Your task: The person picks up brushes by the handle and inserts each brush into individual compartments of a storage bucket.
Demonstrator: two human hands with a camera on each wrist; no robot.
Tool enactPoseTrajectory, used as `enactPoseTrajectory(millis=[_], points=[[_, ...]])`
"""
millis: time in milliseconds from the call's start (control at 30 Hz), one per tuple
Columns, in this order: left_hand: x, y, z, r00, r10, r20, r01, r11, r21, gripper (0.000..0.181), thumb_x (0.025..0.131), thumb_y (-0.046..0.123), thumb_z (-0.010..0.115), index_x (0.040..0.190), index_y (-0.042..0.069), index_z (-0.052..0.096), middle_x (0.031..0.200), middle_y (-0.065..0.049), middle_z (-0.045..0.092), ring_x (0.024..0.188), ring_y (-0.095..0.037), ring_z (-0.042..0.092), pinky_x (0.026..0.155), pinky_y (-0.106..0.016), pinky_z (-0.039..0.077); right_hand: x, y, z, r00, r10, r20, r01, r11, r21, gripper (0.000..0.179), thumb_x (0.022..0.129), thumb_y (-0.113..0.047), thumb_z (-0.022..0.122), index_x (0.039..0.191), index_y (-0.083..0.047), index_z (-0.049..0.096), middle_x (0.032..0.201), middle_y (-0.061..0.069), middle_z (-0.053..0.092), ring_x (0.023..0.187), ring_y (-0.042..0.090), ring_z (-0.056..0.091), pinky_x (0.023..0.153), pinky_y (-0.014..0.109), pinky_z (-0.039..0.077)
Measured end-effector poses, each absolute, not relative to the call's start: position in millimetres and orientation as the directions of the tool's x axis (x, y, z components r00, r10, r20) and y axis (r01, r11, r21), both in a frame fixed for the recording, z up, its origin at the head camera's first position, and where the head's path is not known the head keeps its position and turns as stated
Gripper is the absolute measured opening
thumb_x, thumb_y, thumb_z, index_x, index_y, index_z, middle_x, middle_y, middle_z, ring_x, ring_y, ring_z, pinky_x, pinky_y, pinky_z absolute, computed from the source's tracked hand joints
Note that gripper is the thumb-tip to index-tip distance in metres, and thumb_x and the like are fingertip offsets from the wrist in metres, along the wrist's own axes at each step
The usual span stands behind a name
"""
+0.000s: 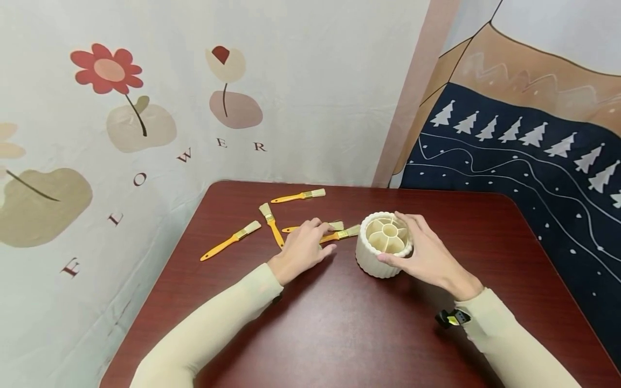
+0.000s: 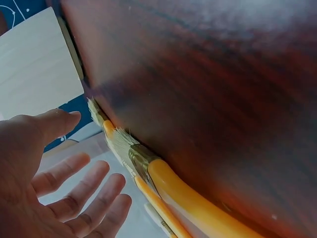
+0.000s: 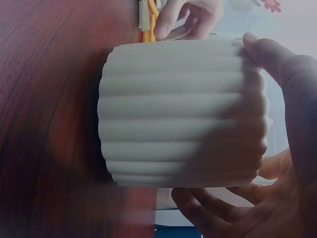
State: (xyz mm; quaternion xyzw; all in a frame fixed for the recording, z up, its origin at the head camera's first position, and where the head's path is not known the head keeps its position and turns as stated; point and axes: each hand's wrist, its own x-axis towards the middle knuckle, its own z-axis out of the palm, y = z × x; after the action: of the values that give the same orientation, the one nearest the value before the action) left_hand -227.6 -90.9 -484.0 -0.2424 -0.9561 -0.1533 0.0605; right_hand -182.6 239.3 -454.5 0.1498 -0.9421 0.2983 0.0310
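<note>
A cream ribbed brush holder [image 1: 380, 264] stands upright on the table, its inside divided into petal-shaped compartments around a round centre. My right hand [image 1: 429, 256] grips it near the top, thumb on the near side and fingers round the far side. Over the brushes is my left hand [image 1: 303, 248], its fingers spread and loosely bent with nothing between them in the left wrist view. Beneath and beside it lie a paintbrush [image 1: 348, 232] with a yellow handle and pale bristles, a second paintbrush [image 1: 336, 225] just behind, and a third paintbrush [image 1: 271, 221] at its left, each partly hidden by the hand.
Farther off, one paintbrush [image 1: 232, 241] lies at the left and another paintbrush [image 1: 298, 196] near the back edge. The dark red-brown table [image 1: 339, 334] has rounded far corners. A flower-printed cloth [image 1: 315, 108] hangs behind it, with a tree-patterned cloth [image 1: 485, 156] at the right.
</note>
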Motion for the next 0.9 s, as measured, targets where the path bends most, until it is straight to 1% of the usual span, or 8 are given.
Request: enactPoseTrajectory(millis=[200, 433, 567, 733, 900], points=[[-236.1, -82.7, -484.9, -0.871, 0.452, 0.192, 0.489, 0.829, 0.272, 0.038, 0.106, 0.036, 0.089, 0.137, 0.015, 0.082, 0.116, -0.005, 0.077, 0.104, -0.025, 0.075, 0.084, -0.042, 0.069, -180.6, 237.0, -451.7, -0.949, -0.279, 0.147, -0.313, 0.771, -0.555, 0.117, 0.093, -0.069, 0.092, 0.180, -0.012, 0.040, 0.168, 0.017, 0.053, 0.153, 0.042, 0.061, 0.123, 0.075, 0.056], [-246.0, -73.5, -487.7, -0.864, 0.472, 0.175, 0.503, 0.818, 0.280, 0.031, 0.107, 0.029, 0.088, 0.135, 0.015, 0.084, 0.113, -0.006, 0.077, 0.100, -0.025, 0.075, 0.087, -0.042, 0.069, -179.8, 235.4, -453.9, -0.949, -0.283, 0.140, -0.311, 0.771, -0.555, 0.119, 0.091, -0.071, 0.093, 0.180, -0.013, 0.039, 0.169, 0.016, 0.052, 0.152, 0.040, 0.061, 0.122, 0.073, 0.057], [-251.5, -70.1, -490.9, -0.861, 0.481, 0.165, 0.509, 0.816, 0.274, 0.026, 0.108, 0.026, 0.087, 0.131, 0.016, 0.086, 0.113, -0.005, 0.077, 0.100, -0.023, 0.076, 0.088, -0.040, 0.069, -179.6, 234.4, -455.3, -0.949, -0.285, 0.138, -0.312, 0.767, -0.561, 0.120, 0.090, -0.072, 0.093, 0.180, -0.014, 0.039, 0.169, 0.014, 0.052, 0.152, 0.038, 0.061, 0.122, 0.072, 0.058], [-257.4, -67.1, -494.1, -0.859, 0.484, 0.166, 0.512, 0.812, 0.280, 0.021, 0.109, 0.024, 0.086, 0.128, 0.017, 0.087, 0.114, -0.004, 0.079, 0.103, -0.020, 0.076, 0.090, -0.038, 0.069, -179.7, 233.9, -455.2, -0.947, -0.290, 0.136, -0.315, 0.770, -0.555, 0.120, 0.090, -0.072, 0.093, 0.180, -0.014, 0.039, 0.169, 0.015, 0.052, 0.152, 0.039, 0.061, 0.121, 0.073, 0.058], [-261.0, -65.3, -495.1, -0.858, 0.489, 0.159, 0.514, 0.804, 0.300, 0.019, 0.108, 0.022, 0.087, 0.126, 0.016, 0.087, 0.116, -0.004, 0.080, 0.107, -0.022, 0.079, 0.093, -0.041, 0.070, -180.0, 233.9, -456.0, -0.948, -0.286, 0.138, -0.313, 0.770, -0.555, 0.120, 0.090, -0.071, 0.094, 0.180, -0.014, 0.039, 0.169, 0.014, 0.052, 0.152, 0.039, 0.061, 0.122, 0.072, 0.058]])
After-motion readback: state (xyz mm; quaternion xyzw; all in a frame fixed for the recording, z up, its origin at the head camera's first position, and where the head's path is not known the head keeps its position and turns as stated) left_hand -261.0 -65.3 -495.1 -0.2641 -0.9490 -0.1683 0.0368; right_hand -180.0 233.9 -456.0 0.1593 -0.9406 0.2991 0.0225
